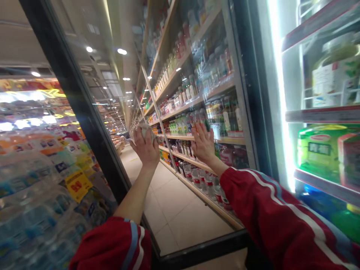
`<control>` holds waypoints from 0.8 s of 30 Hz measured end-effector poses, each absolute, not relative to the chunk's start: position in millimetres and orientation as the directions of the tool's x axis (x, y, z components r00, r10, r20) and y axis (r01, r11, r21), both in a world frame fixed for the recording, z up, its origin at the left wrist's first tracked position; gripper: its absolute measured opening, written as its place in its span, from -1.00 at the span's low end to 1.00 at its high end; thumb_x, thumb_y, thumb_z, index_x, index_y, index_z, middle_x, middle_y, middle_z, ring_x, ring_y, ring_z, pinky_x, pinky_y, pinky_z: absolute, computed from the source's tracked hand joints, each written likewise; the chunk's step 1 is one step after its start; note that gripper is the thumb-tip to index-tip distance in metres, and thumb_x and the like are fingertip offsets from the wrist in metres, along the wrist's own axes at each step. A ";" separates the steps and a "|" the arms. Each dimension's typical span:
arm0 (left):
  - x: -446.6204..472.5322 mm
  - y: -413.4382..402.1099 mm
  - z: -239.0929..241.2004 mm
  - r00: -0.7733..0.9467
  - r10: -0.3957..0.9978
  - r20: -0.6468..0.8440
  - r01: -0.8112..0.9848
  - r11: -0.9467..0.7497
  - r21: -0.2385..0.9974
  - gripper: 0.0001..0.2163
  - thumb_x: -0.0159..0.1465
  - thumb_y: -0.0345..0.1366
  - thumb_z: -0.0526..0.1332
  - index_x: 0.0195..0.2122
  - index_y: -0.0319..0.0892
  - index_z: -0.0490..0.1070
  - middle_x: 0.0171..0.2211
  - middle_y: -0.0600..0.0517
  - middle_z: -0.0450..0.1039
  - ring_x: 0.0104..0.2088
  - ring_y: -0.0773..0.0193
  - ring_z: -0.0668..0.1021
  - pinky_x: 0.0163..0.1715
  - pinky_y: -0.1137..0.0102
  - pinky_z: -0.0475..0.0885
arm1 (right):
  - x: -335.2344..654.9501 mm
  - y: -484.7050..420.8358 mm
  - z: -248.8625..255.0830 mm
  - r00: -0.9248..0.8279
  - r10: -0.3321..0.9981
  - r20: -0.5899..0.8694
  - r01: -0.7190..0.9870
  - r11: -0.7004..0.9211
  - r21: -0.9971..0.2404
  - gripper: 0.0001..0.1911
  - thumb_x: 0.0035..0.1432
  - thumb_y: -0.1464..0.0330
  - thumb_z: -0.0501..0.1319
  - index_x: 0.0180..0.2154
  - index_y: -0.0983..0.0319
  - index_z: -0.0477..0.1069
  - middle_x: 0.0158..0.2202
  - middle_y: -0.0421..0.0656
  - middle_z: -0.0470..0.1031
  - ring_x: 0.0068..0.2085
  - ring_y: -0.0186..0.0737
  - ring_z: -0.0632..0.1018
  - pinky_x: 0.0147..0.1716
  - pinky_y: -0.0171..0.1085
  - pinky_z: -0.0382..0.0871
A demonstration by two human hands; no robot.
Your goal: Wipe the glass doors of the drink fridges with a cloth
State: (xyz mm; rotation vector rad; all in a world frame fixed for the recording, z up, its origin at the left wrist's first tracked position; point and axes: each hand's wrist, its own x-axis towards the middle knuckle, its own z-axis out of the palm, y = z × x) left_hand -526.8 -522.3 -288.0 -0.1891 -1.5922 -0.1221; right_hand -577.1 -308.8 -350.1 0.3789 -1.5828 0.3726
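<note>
A tall glass door [180,228] with a dark frame stands swung out in front of me. On its pane my left hand [146,148] presses a pale crumpled cloth [145,129], fingers spread over it. Part of the cloth is hidden behind the fingers. To the right, my right hand [203,145] lies flat against the same glass with its fingers apart and nothing in it. Both forearms reach forward in red sleeves with white and blue stripes. Shelves of bottles and a tiled floor show in the glass.
The lit cooler [289,112] stands at the right, its shelves holding bottles and a green pack [319,150]. Left of the door, wrapped bottles [33,191] are stacked near a yellow price sign [78,184]. The dark door frame [80,105] slants across the left side.
</note>
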 end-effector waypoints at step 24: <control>-540.0 -468.5 -315.1 -0.126 0.497 0.859 0.363 0.829 -0.426 -0.70 0.28 -0.27 0.06 0.03 -0.02 0.34 0.21 -0.04 0.18 0.28 0.17 0.08 0.26 0.06 -0.24 | -568.3 -311.9 -372.7 -0.097 -0.013 0.995 -0.469 0.882 -0.034 -0.45 0.20 0.34 -0.02 0.22 0.29 0.06 0.28 0.01 0.05 0.33 -0.12 -0.10 0.24 0.08 -0.22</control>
